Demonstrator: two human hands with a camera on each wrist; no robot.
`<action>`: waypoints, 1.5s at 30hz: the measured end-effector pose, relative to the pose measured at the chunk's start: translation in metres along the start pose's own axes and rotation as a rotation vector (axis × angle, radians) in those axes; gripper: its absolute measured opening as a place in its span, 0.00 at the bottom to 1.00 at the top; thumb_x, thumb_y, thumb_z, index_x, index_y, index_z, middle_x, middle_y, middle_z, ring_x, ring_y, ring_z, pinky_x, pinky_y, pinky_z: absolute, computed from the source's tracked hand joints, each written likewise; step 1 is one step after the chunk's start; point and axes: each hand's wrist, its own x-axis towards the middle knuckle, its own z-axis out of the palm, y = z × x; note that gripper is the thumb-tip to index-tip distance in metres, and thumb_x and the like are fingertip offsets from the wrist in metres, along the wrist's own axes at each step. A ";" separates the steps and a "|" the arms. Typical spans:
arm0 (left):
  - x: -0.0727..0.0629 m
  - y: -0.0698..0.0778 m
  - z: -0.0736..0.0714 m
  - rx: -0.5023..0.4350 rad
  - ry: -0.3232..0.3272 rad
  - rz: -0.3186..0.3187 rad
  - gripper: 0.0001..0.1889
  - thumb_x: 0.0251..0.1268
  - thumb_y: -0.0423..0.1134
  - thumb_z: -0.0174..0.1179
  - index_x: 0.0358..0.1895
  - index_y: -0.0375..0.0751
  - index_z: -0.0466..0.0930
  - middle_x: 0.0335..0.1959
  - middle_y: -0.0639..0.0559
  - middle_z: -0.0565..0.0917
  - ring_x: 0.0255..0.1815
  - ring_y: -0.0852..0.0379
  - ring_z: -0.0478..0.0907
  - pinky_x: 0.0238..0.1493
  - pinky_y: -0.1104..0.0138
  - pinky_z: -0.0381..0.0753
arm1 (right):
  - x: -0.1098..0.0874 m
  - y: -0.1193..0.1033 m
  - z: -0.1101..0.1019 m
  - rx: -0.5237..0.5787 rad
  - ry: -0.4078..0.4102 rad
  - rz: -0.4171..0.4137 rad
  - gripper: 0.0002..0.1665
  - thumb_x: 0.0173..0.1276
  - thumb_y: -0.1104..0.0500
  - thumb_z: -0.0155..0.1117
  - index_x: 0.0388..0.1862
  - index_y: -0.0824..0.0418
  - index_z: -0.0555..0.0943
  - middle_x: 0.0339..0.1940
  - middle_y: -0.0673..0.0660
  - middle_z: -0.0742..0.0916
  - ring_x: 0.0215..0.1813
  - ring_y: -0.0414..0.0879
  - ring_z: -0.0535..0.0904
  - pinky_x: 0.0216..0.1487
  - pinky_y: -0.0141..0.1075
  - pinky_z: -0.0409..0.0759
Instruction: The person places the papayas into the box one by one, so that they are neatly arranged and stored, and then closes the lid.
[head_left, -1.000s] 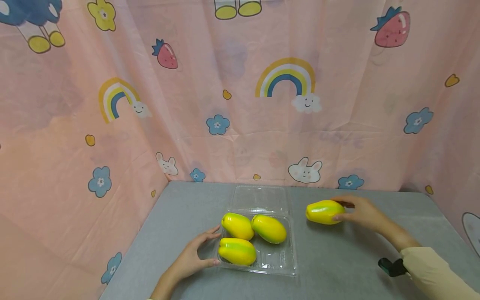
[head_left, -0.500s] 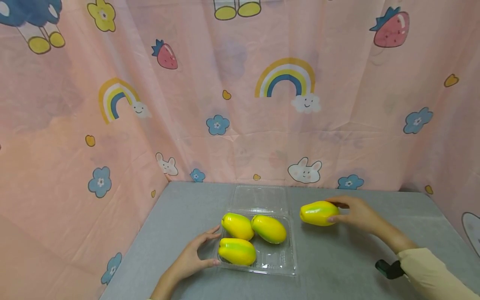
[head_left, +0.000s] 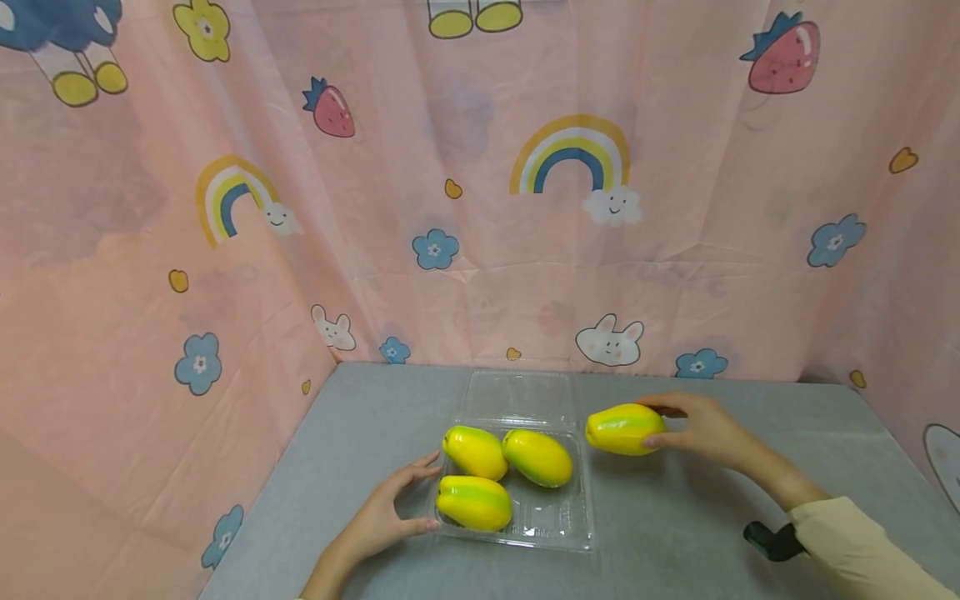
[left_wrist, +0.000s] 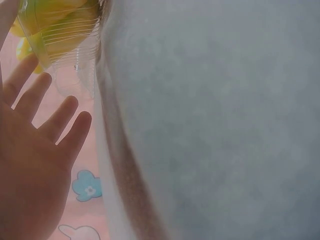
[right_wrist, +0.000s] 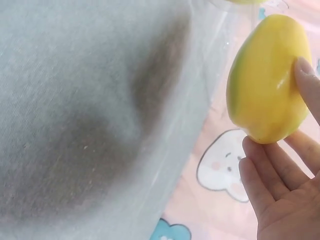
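Note:
A yellow-green papaya [head_left: 622, 430] is held by my right hand [head_left: 701, 429], thumb on the near side and fingers behind; the right wrist view shows the same papaya [right_wrist: 270, 80] above the fingertips. It hangs just right of a clear plastic clamshell box [head_left: 551, 523]. Inside the box lie three more papayas, one at back left [head_left: 476, 452], one at back right [head_left: 537, 458] and one at front left [head_left: 475, 503]. At the box's left side, my left hand [head_left: 382, 512] touches the wall with thumb and fingertips spread; its fingers [left_wrist: 32, 100] look straight in the left wrist view.
The box's clear lid [head_left: 521, 397] lies folded back towards the curtain. Everything rests on a grey table [head_left: 667, 533]. A pink patterned curtain [head_left: 465, 308] stands behind and at both sides. A dark strap piece [head_left: 774, 541] hangs under the right sleeve.
My right hand has moved left with the papaya, bringing it close to the box's right edge. The left hand and the box have stayed in place.

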 end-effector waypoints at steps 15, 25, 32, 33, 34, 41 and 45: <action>0.000 0.001 0.000 0.004 -0.001 0.002 0.39 0.47 0.59 0.74 0.67 0.66 0.71 0.77 0.69 0.62 0.80 0.53 0.59 0.76 0.51 0.66 | 0.001 -0.020 0.005 0.016 0.002 0.016 0.40 0.54 0.39 0.75 0.60 0.60 0.80 0.55 0.58 0.87 0.55 0.55 0.83 0.57 0.54 0.83; 0.000 0.002 0.000 0.002 -0.003 -0.011 0.39 0.46 0.59 0.75 0.66 0.68 0.71 0.77 0.70 0.62 0.80 0.55 0.58 0.76 0.50 0.65 | 0.000 -0.029 0.009 0.029 0.009 -0.017 0.39 0.53 0.39 0.76 0.58 0.60 0.81 0.54 0.56 0.87 0.53 0.52 0.84 0.56 0.52 0.84; -0.001 0.003 0.000 0.002 0.001 0.012 0.39 0.47 0.59 0.74 0.67 0.65 0.71 0.78 0.64 0.62 0.80 0.51 0.59 0.74 0.46 0.65 | -0.001 -0.036 0.014 0.025 0.010 -0.020 0.38 0.52 0.39 0.77 0.57 0.59 0.81 0.53 0.54 0.88 0.51 0.48 0.84 0.55 0.48 0.85; -0.001 0.003 0.000 0.003 0.001 0.013 0.39 0.48 0.59 0.74 0.67 0.65 0.71 0.78 0.63 0.62 0.80 0.51 0.59 0.74 0.46 0.65 | -0.001 -0.037 0.015 0.025 0.008 -0.018 0.38 0.52 0.39 0.77 0.57 0.59 0.81 0.53 0.54 0.88 0.51 0.48 0.84 0.55 0.48 0.85; -0.001 0.003 0.000 0.005 0.002 0.016 0.39 0.48 0.59 0.74 0.67 0.64 0.71 0.78 0.63 0.62 0.80 0.50 0.59 0.74 0.46 0.65 | -0.001 -0.038 0.015 0.025 0.006 -0.017 0.38 0.52 0.39 0.77 0.57 0.58 0.81 0.53 0.54 0.88 0.51 0.48 0.84 0.55 0.48 0.85; 0.000 0.003 0.001 0.004 -0.002 0.004 0.38 0.49 0.58 0.74 0.67 0.65 0.71 0.78 0.64 0.62 0.80 0.50 0.59 0.75 0.46 0.64 | -0.001 -0.044 0.019 0.035 -0.014 -0.011 0.38 0.52 0.37 0.76 0.57 0.58 0.81 0.53 0.54 0.87 0.51 0.47 0.84 0.55 0.47 0.85; -0.001 0.004 0.001 -0.007 -0.001 -0.006 0.37 0.49 0.56 0.75 0.66 0.68 0.71 0.77 0.65 0.62 0.80 0.51 0.58 0.75 0.46 0.64 | -0.002 -0.049 0.022 0.037 -0.022 -0.005 0.38 0.52 0.37 0.76 0.56 0.57 0.82 0.53 0.53 0.87 0.50 0.45 0.84 0.53 0.46 0.86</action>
